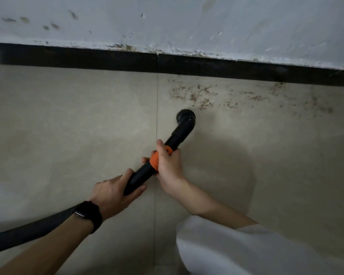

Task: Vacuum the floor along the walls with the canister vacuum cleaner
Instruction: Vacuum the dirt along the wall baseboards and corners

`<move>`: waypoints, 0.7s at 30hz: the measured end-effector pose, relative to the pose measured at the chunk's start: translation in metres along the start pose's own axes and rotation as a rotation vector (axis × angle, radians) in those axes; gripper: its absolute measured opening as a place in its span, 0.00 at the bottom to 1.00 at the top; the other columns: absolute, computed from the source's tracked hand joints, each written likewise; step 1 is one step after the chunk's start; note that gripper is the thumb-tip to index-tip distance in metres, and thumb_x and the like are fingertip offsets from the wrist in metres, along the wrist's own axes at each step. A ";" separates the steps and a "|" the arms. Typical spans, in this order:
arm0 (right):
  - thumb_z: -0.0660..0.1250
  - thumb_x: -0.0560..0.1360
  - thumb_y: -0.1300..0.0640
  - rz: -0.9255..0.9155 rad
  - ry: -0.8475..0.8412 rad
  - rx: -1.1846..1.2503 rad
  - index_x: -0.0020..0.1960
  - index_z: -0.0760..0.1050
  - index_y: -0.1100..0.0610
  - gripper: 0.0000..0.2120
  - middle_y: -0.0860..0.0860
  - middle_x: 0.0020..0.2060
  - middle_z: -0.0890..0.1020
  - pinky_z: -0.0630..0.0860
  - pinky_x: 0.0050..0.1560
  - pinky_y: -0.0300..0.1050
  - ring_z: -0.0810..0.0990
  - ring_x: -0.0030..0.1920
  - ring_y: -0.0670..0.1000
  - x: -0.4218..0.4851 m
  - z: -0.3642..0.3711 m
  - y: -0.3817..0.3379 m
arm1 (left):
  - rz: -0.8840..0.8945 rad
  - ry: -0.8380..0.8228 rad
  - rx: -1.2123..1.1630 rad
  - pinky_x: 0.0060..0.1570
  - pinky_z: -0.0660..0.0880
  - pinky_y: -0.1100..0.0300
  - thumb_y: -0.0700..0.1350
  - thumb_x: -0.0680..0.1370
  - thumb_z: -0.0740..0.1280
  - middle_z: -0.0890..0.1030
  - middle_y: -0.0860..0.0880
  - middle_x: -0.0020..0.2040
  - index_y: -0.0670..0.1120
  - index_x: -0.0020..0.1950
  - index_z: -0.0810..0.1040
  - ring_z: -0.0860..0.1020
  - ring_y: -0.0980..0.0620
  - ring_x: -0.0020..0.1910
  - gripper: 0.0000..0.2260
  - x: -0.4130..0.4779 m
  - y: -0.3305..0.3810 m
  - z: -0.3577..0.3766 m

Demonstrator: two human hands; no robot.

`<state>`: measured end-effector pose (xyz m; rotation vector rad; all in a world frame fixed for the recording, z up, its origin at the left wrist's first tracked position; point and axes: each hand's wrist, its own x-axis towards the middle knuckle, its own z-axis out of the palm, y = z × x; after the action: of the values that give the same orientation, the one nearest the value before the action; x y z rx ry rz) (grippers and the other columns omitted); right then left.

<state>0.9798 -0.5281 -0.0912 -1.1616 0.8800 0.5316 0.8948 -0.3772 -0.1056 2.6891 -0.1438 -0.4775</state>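
My left hand (115, 190) comes in from the lower left, fingers and thumb curled round the rear of the vacuum tube (140, 176). A black watch (87, 215) is strapped on the wrist and the forearm is bare. My right hand (168, 165) reaches in from the lower right, just ahead of the left, wrapped over the tube's orange collar (154, 160) with the thumb lying forward along it; that forearm is bare too, both arms converging
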 end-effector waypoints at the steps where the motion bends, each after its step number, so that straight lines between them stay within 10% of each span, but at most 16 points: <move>1: 0.67 0.83 0.51 0.001 -0.008 -0.022 0.67 0.65 0.61 0.20 0.54 0.40 0.77 0.84 0.44 0.51 0.84 0.34 0.55 0.000 0.007 0.003 | -0.035 -0.009 0.003 0.27 0.68 0.59 0.79 0.68 0.35 0.72 0.57 0.32 0.57 0.50 0.63 0.78 0.49 0.29 0.33 -0.003 -0.005 -0.002; 21: 0.67 0.82 0.52 -0.116 -0.063 -0.112 0.58 0.68 0.58 0.13 0.50 0.30 0.75 0.80 0.55 0.69 0.80 0.32 0.57 0.048 0.041 -0.040 | -0.222 -0.066 -0.028 0.36 0.72 0.57 0.71 0.77 0.51 0.71 0.56 0.35 0.56 0.47 0.57 0.74 0.50 0.34 0.19 0.057 0.002 -0.027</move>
<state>1.0508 -0.5067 -0.1025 -1.2821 0.7319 0.5251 0.9579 -0.3785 -0.0992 2.6757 0.1435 -0.6307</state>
